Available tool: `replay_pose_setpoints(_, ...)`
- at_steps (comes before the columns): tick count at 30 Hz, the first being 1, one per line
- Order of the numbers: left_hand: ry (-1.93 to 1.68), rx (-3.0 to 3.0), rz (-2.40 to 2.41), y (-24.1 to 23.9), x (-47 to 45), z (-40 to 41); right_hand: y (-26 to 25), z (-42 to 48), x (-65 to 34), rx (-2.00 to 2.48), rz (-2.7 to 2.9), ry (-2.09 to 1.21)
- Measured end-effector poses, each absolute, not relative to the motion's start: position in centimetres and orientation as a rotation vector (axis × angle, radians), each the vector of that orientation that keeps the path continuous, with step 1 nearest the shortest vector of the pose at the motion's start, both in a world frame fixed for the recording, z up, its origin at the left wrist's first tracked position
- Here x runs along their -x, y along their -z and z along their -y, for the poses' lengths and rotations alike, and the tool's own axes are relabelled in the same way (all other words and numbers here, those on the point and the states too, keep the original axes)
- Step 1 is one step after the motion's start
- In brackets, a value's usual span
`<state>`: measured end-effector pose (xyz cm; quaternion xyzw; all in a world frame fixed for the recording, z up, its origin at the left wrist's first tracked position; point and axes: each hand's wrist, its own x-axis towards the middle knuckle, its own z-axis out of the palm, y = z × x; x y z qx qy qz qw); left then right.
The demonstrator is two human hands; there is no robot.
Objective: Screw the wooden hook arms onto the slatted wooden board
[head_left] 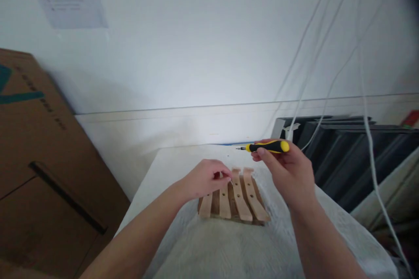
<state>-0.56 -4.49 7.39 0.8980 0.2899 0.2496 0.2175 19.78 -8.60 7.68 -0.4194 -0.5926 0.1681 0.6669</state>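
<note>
Near the far edge of the white table (183, 157) lies the slatted wooden piece (234, 198). My left hand (204, 178) pinches something hidden at its slats; my right hand (288, 170) grips the yellow-black screwdriver (266, 146), tip blurred.

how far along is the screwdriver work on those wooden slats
Done: four wooden slats lie side by side on the white table. In hand: right hand holds the screwdriver; left hand pinches at the slats' far ends. Left: open holes show, no screws visible.
</note>
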Motion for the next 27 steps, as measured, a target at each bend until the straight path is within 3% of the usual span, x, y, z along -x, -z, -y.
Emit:
replay_pose_setpoints(5,-0.395,-2.54,-0.693,-7.4,-2.7,3.0,-4.4,4.9,-21.4,0.904,1.215,-0.483)
replay_pose_setpoints(10,-0.337,-2.585,-0.678,-6.2,-3.2,2.6,-2.1,4.3,-21.3,0.996,1.288,-0.582)
replay_pose_setpoints(19,-0.223,-2.631,-0.631,-3.8,-3.5,1.5,-1.8,4.2,-21.6,1.184,1.417,-0.461)
replay_pose_setpoints(27,-0.162,-2.583,-0.611,-3.5,-3.5,1.4,-1.7,4.5,-22.3,1.042,1.418,-0.542)
